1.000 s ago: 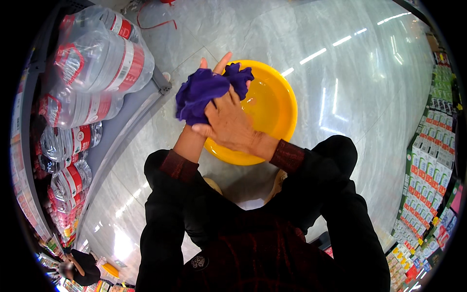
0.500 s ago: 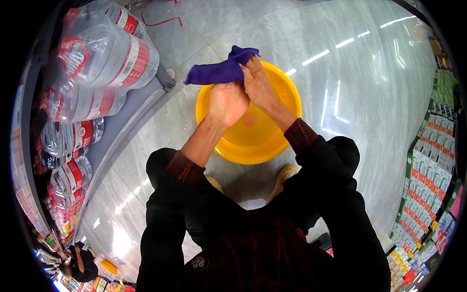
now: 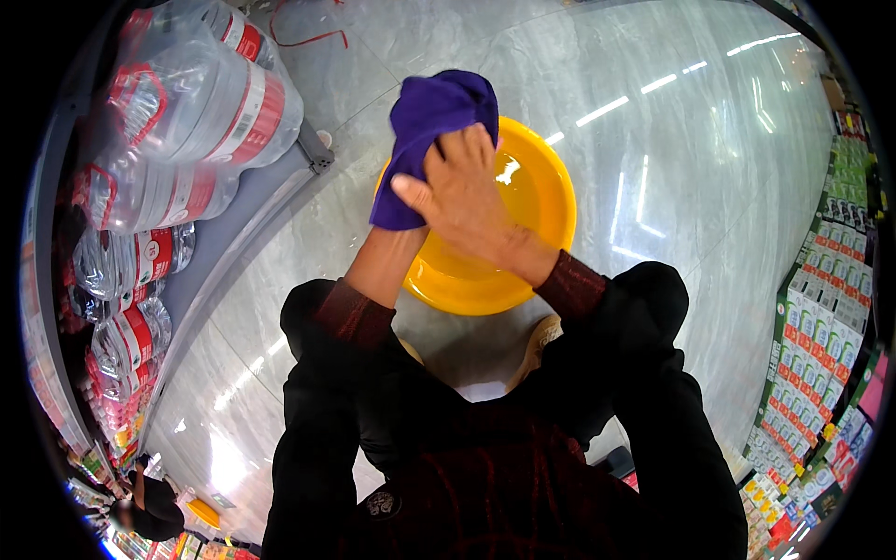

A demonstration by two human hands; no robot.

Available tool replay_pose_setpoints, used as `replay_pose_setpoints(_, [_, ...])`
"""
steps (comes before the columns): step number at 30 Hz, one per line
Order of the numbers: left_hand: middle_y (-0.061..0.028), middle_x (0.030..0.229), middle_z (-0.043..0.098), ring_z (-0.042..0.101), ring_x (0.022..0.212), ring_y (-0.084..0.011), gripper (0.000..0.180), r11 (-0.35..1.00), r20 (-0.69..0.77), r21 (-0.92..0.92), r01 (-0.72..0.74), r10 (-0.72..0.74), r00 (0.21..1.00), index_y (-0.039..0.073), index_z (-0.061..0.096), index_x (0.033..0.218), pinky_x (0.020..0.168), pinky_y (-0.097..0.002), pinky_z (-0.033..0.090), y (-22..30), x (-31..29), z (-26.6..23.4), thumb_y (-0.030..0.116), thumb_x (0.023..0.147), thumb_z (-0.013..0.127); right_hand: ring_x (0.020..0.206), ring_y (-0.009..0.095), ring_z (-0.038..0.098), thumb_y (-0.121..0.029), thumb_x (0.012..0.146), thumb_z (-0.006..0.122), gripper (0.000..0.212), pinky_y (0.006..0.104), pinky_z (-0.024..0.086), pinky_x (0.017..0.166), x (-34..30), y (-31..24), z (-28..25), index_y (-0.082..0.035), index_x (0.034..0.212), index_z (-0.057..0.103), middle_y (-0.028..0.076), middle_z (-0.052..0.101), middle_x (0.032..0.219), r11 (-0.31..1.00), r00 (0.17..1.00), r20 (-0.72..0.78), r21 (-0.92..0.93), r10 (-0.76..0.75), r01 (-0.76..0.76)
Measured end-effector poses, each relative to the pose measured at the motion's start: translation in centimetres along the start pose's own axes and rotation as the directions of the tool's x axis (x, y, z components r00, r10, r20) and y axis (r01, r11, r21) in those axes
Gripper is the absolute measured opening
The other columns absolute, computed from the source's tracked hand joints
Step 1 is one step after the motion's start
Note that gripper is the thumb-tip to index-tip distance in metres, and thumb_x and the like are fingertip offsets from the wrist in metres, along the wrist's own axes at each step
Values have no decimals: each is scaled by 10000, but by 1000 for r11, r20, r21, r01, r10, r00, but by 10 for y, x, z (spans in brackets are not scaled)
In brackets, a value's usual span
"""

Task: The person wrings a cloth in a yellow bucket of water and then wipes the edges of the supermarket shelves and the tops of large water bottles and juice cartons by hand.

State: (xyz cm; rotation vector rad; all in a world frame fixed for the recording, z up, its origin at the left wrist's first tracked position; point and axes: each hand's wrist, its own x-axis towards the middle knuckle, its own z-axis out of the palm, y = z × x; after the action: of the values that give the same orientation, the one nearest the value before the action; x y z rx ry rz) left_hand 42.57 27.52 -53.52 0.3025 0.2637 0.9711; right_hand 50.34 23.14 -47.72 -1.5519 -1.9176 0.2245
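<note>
A purple cloth [image 3: 439, 105] is draped over my left hand [image 3: 399, 245]; only the wrist and the heel of it show below the cloth, and the fingers are hidden. On top of the cloth lies my right hand [image 3: 464, 191], palm down, its fingers stretched out and the thumb apart. Both hands are above the left part of a round yellow basin [image 3: 558, 201], which stands on the floor in front of my feet. Water in the basin catches a bright reflection.
At the left, large clear water bottles [image 3: 219, 98] in plastic wrap stand on a low grey shelf [image 3: 252, 210]. Packaged goods [image 3: 821, 308] fill the right side. A red strap [image 3: 313, 41] lies on the tiled floor [image 3: 672, 177]. Another person [image 3: 154, 509] is far off at lower left.
The cloth, bunched and hanging to the left before, is now spread over my left hand. My right hand has shifted down and left and turned palm down onto it.
</note>
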Motion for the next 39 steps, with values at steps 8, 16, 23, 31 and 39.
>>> replay_pose_setpoints(8, [-18, 1355, 451, 423, 1250, -165, 451, 977, -107, -4, 213, -212, 971, 116, 405, 1347, 1065, -346, 322, -22, -4, 34, 380, 982, 387, 1120, 438, 441, -435, 918, 477, 549, 485, 349, 946, 20, 52, 3, 47, 1180, 483, 297, 484, 1171, 835, 894, -70, 396, 443, -382])
replay_pose_setpoints(16, [-36, 1366, 464, 432, 1257, -214, 605, 988, -221, 26, 151, -142, 965, 105, 434, 1331, 1073, -394, 319, 0, -4, 46, 557, 934, 372, 1065, 426, 496, -27, 767, 551, 223, 523, 399, 898, 13, 51, 3, 58, 971, 572, 226, 583, 1003, 975, 981, -184, 202, -56, 93])
replay_pose_setpoints(23, [-71, 1131, 605, 588, 1002, -229, 739, 990, -66, -143, -8, -1, 998, 120, 530, 1186, 1024, -450, 390, 62, 8, 15, 738, 784, 474, 1363, 433, 207, -136, 898, 516, 349, 467, 211, 1099, -8, -10, -2, 42, 1198, 500, 237, 376, 1363, 840, 988, 136, 543, -80, -7])
replay_pose_setpoints(31, [-83, 1349, 474, 425, 1270, -225, 589, 977, 94, -131, 166, -154, 984, 100, 420, 1344, 1095, -388, 304, 26, 11, 11, 528, 939, 400, 1386, 416, 168, -403, 889, 529, 521, 523, 193, 1060, 0, -8, -13, -7, 1227, 537, 196, 358, 1411, 997, 991, 127, 71, -44, 35])
replay_pose_setpoints(39, [-63, 1354, 452, 395, 1284, -221, 504, 979, -143, -54, 198, -204, 968, 71, 362, 1364, 1094, -376, 310, -6, -6, 37, 399, 983, 387, 1291, 380, 319, -445, 883, 533, 548, 518, 301, 949, 29, 36, 0, 52, 1113, 549, 270, 431, 1254, 931, 933, -94, 150, 349, -333])
